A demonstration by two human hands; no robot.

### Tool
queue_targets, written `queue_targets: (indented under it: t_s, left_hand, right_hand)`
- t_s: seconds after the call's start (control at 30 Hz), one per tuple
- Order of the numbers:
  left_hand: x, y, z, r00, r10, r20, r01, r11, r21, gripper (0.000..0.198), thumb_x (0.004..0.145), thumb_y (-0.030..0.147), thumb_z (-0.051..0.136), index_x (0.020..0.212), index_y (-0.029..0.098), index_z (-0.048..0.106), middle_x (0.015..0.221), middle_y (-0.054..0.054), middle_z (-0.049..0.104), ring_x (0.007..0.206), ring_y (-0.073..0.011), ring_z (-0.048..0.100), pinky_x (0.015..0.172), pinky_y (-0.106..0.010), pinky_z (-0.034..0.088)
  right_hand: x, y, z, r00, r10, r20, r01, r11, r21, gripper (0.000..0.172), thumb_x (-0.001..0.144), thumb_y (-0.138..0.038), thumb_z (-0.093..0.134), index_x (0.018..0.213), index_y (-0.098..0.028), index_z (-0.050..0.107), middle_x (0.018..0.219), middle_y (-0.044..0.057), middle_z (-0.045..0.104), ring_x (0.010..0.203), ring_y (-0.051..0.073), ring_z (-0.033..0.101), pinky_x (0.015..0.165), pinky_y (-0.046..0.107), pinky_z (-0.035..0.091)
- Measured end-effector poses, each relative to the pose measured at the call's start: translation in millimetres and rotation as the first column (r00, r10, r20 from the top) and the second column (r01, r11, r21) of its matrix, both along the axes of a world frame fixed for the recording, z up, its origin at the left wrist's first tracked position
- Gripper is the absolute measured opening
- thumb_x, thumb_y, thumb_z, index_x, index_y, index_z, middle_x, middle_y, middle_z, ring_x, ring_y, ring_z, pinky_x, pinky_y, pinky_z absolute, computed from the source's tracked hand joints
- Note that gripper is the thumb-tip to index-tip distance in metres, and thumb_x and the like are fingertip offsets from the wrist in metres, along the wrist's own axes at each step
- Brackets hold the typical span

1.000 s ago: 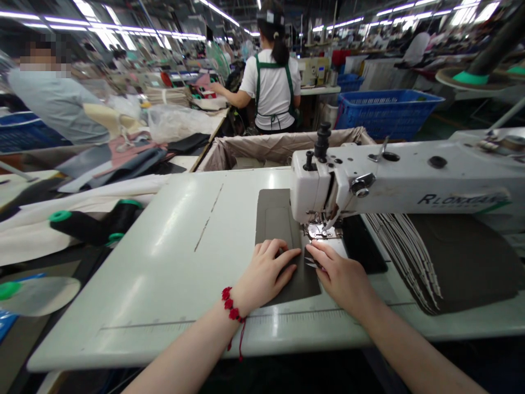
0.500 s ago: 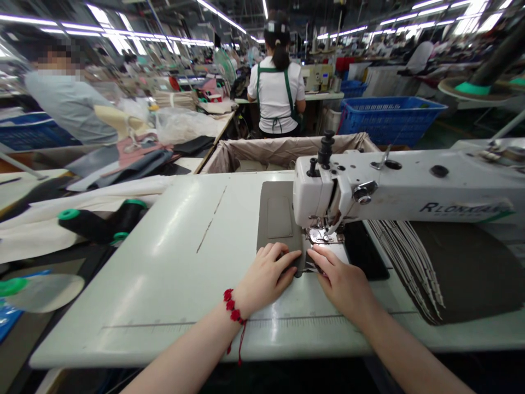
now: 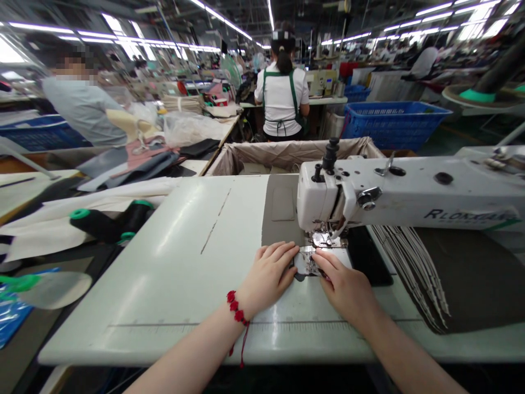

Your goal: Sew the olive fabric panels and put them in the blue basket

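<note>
A dark olive panel of sheet material (image 3: 283,219) lies flat on the pale green sewing table (image 3: 164,262), with its front end under the presser foot (image 3: 324,239) of a white industrial sewing machine (image 3: 340,197). My left hand (image 3: 266,276), with a red bead bracelet (image 3: 237,309) at its wrist, presses the panel's near end. My right hand (image 3: 342,287) rests on the same end from the other side. Between my fingers shows a small shiny patterned piece (image 3: 305,261). The needle area is partly hidden by the machine head.
A dark throat-plate extension (image 3: 367,254) lies right of the foot. Beyond the machine's arm, olive pieces with white strips (image 3: 414,273) are piled. Black thread spools (image 3: 110,227) lie left. A lined bin (image 3: 287,156), blue basket (image 3: 396,126) and two co-workers (image 3: 281,90) stand beyond.
The olive panel has slid away from me under the machine, its near end drawn in toward the foot. Both hands moved with it, and the shiny patterned piece now shows between them.
</note>
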State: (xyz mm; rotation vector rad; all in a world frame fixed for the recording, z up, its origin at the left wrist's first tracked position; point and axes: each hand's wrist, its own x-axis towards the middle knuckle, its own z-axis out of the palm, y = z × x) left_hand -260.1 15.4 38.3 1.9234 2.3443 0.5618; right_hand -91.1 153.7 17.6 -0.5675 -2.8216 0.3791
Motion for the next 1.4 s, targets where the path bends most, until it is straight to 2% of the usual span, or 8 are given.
queue_targets:
  t_s: [0.17,0.5,1.0,1.07,1.13,1.2,1.3,1.4]
  left_hand:
    - [-1,1,-4.9,0.999,0.018,-0.030,-0.018,1.000,-0.008,0.050,0.095,0.030,0.052,0.142,0.030,0.035,0.148,0.001,0.036,0.136,-0.0226,0.030,0.111,-0.042,0.026]
    - [0,0,-4.1,0.998,0.039,-0.043,-0.039,0.999,0.000,0.049,0.095,0.031,0.051,0.142,0.030,0.036,0.147,-0.002,0.037,0.138,-0.0232,0.028,0.115,-0.045,0.018]
    - [-4,2,-18.2,0.996,0.056,-0.075,-0.052,0.997,0.048,0.065,0.095,0.041,0.048,0.149,0.020,0.019,0.154,-0.009,0.021,0.143,-0.0243,0.015,0.116,-0.045,0.019]
    - [-1,2,-15.4,0.990,0.069,-0.124,-0.062,0.996,0.061,0.069,0.094,0.045,0.049,0.149,0.020,0.017,0.152,-0.010,0.025,0.142,-0.0250,0.019,0.115,-0.044,0.020]
    - [1,1,-8.5,0.982,0.097,-0.162,-0.086,0.993,0.077,0.068,0.094,0.048,0.047,0.149,0.018,0.019,0.144,-0.012,0.040,0.136,-0.0262,0.032,0.114,-0.045,0.020]
    - [2,-1,1.1,0.965,0.183,-0.188,-0.169,0.982,0.088,0.063,0.097,0.049,0.039,0.146,0.012,0.025,0.118,-0.015,0.062,0.118,-0.0271,0.053,0.111,-0.048,0.023]
    - [-3,-11,12.6,0.913,0.339,-0.226,-0.329,0.941,0.082,0.059,0.098,0.050,0.033,0.138,0.007,0.039,0.081,-0.013,0.067,0.088,-0.0296,0.065,0.098,-0.053,0.036]
    - [-10,-37,11.2,0.902,0.353,-0.248,-0.350,0.935,0.058,0.047,0.097,0.042,0.041,0.133,0.013,0.047,0.102,-0.019,0.064,0.101,-0.0349,0.060,0.090,-0.054,0.042]
  right_hand:
    - [0,0,-0.2,1.000,0.001,0.006,-0.001,1.000,0.008,0.049,0.086,-0.012,0.045,0.134,-0.025,0.047,0.143,0.001,0.046,0.111,0.020,0.059,0.085,0.033,0.053]
    - [0,0,0.4,1.000,-0.003,-0.007,0.003,1.000,0.014,0.051,0.085,-0.011,0.046,0.133,-0.024,0.048,0.142,0.002,0.047,0.111,0.019,0.059,0.085,0.033,0.053]
    - [0,-7,8.2,0.999,-0.033,0.007,0.032,0.999,0.040,0.045,0.088,-0.015,0.045,0.131,-0.024,0.049,0.140,0.004,0.049,0.111,0.020,0.058,0.083,0.030,0.051]
    - [0,-9,9.7,0.999,-0.039,0.010,0.039,0.998,0.044,0.044,0.088,-0.015,0.045,0.131,-0.025,0.050,0.140,0.004,0.049,0.113,0.020,0.058,0.083,0.030,0.050]
    - [1,-11,11.2,0.999,-0.045,0.012,0.044,0.998,0.052,0.044,0.088,-0.015,0.045,0.131,-0.025,0.050,0.139,0.003,0.050,0.113,0.019,0.057,0.085,0.029,0.050]
    - [1,-13,13.2,0.999,-0.052,0.012,0.052,0.997,0.064,0.044,0.088,-0.015,0.045,0.130,-0.025,0.051,0.139,0.003,0.051,0.113,0.019,0.057,0.086,0.029,0.049]
    - [-1,-13,19.3,0.998,-0.055,0.025,0.052,0.995,0.085,0.042,0.088,-0.015,0.045,0.129,-0.025,0.053,0.137,0.002,0.052,0.112,0.018,0.058,0.086,0.029,0.049]
    - [2,-14,29.8,0.997,-0.048,0.058,0.042,0.994,0.099,0.040,0.089,-0.018,0.046,0.126,-0.027,0.055,0.132,0.002,0.057,0.105,0.018,0.062,0.081,0.027,0.050]
